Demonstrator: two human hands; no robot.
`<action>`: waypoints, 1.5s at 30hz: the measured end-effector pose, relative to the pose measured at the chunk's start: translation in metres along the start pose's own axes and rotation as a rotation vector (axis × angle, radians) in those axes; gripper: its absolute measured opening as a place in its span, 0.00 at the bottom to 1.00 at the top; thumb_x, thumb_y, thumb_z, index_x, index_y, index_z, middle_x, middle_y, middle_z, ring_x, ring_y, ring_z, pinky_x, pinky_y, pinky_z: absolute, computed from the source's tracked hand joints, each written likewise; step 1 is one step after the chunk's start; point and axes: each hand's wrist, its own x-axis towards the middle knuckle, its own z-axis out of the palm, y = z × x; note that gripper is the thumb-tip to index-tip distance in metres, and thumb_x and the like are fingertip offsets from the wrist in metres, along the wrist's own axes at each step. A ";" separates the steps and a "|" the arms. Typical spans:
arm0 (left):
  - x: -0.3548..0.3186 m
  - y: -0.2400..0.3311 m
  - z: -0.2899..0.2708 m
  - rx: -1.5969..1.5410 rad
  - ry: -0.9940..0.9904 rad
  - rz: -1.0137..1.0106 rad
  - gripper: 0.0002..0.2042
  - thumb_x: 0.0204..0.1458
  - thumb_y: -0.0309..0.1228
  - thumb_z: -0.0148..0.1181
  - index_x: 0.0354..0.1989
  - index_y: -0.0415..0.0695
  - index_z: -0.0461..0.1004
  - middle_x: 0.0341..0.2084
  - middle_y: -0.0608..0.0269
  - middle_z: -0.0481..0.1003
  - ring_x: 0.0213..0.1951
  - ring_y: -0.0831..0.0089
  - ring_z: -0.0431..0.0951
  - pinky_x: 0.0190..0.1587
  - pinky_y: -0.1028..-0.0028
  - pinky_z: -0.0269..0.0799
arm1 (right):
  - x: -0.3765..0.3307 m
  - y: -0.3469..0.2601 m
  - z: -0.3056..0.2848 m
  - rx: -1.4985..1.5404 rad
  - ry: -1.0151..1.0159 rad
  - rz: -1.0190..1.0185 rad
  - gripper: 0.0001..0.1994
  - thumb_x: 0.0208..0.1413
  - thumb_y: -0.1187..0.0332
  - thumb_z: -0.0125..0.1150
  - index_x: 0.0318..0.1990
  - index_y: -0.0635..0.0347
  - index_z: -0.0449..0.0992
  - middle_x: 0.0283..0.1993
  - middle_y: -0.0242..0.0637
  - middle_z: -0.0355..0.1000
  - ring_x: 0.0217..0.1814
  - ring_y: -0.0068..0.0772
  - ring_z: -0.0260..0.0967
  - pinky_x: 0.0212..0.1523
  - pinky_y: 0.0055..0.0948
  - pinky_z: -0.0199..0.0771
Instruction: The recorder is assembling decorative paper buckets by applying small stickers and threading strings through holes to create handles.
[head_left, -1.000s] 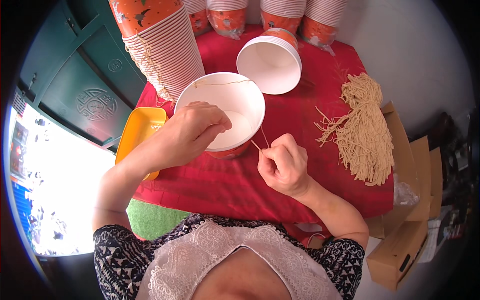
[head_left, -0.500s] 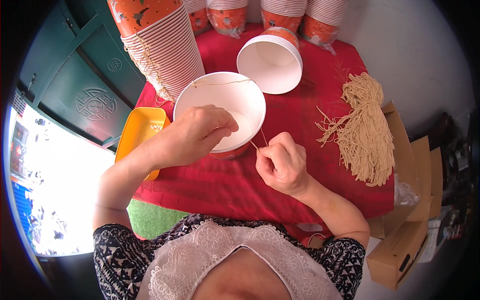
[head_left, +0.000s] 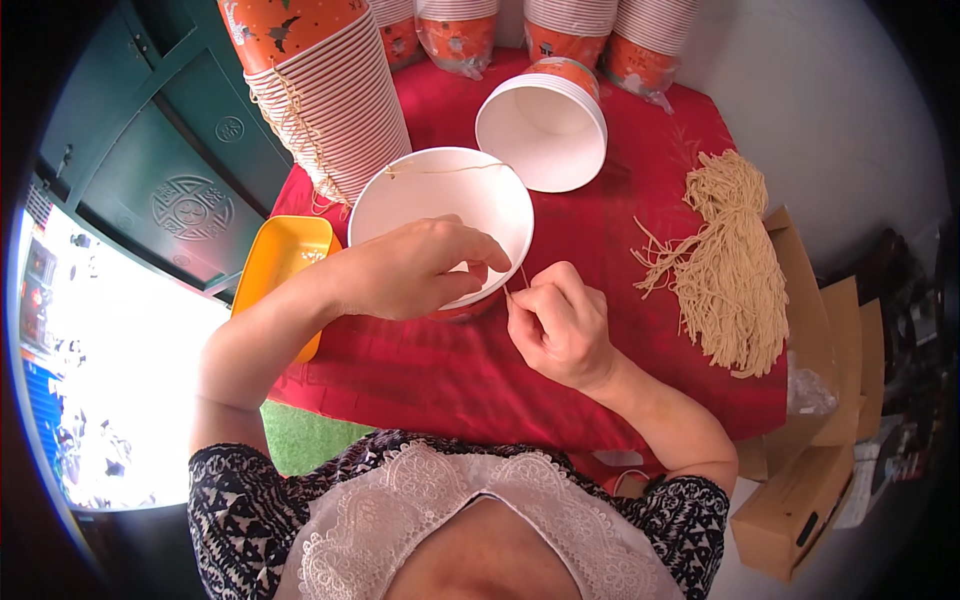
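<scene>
A white-lined paper bucket with an orange-red outside stands in front of me. A thin tan string lies across its far inner wall, and string also runs from its near right rim. My right hand is closed on that string just outside the rim. Over the bucket's near side, my left hand has its fingers bent and apart from the thumb. The fingertips reach the inside of the right rim, close to the string. Nothing shows between them, and the hand hides part of the bucket's inside.
At the far left leans a tall stack of nested buckets with strings hanging on it. A yellow tray sits left. Another bucket stack lies on its side behind. A string bundle rests right, near cardboard boxes.
My left hand has moved right, from over the bucket's middle to its right rim. My right hand has shifted slightly left, keeping hold of the string.
</scene>
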 end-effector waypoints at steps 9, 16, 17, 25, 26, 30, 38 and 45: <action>0.001 -0.005 0.001 -0.026 -0.002 0.004 0.13 0.55 0.25 0.54 0.48 0.37 0.77 0.39 0.47 0.80 0.45 0.55 0.79 0.51 0.64 0.71 | -0.005 -0.003 -0.004 0.021 -0.031 0.043 0.11 0.41 0.83 0.64 0.30 0.63 0.69 0.29 0.37 0.69 0.20 0.33 0.68 0.17 0.29 0.68; 0.000 -0.004 -0.003 -0.039 0.001 0.000 0.13 0.55 0.25 0.54 0.49 0.38 0.77 0.41 0.48 0.79 0.45 0.56 0.78 0.52 0.65 0.72 | -0.005 -0.004 -0.006 0.038 -0.024 0.009 0.11 0.43 0.83 0.64 0.33 0.63 0.70 0.27 0.38 0.72 0.23 0.35 0.73 0.18 0.30 0.71; 0.000 -0.001 -0.004 -0.039 0.000 0.001 0.13 0.55 0.25 0.54 0.49 0.38 0.77 0.41 0.48 0.79 0.45 0.56 0.78 0.52 0.65 0.72 | -0.004 -0.005 -0.008 0.037 -0.024 0.009 0.11 0.43 0.83 0.64 0.33 0.63 0.70 0.27 0.38 0.72 0.23 0.35 0.73 0.18 0.30 0.71; -0.009 0.017 -0.005 -0.002 0.118 0.175 0.17 0.44 0.24 0.68 0.45 0.42 0.78 0.44 0.60 0.75 0.58 0.58 0.68 0.60 0.61 0.64 | 0.005 -0.013 -0.013 0.163 0.039 0.007 0.12 0.43 0.88 0.61 0.35 0.66 0.70 0.27 0.39 0.74 0.19 0.29 0.69 0.18 0.25 0.65; -0.008 0.019 -0.001 -0.001 0.118 0.174 0.17 0.44 0.24 0.68 0.45 0.42 0.78 0.44 0.60 0.75 0.58 0.58 0.68 0.60 0.61 0.64 | 0.006 -0.014 -0.013 0.165 0.039 0.007 0.12 0.43 0.88 0.61 0.35 0.66 0.70 0.27 0.39 0.74 0.19 0.29 0.69 0.18 0.25 0.65; -0.008 0.020 0.009 0.141 0.225 0.259 0.09 0.43 0.25 0.71 0.33 0.42 0.78 0.40 0.62 0.75 0.58 0.55 0.68 0.59 0.58 0.65 | 0.011 -0.021 -0.016 0.164 0.029 0.014 0.12 0.43 0.88 0.61 0.34 0.66 0.70 0.24 0.37 0.71 0.18 0.30 0.68 0.17 0.26 0.64; -0.008 0.015 0.007 0.139 0.243 0.281 0.01 0.49 0.20 0.62 0.28 0.38 0.75 0.33 0.60 0.76 0.52 0.56 0.72 0.56 0.59 0.65 | 0.007 -0.023 -0.016 0.163 0.023 0.041 0.12 0.42 0.87 0.61 0.32 0.64 0.68 0.21 0.37 0.66 0.17 0.34 0.67 0.16 0.31 0.65; -0.012 0.000 0.000 0.179 0.350 0.131 0.02 0.52 0.21 0.59 0.28 0.37 0.75 0.32 0.58 0.76 0.49 0.59 0.73 0.53 0.63 0.67 | -0.007 -0.020 -0.021 0.198 -0.030 0.174 0.10 0.42 0.87 0.59 0.29 0.63 0.67 0.20 0.37 0.65 0.16 0.32 0.66 0.16 0.30 0.63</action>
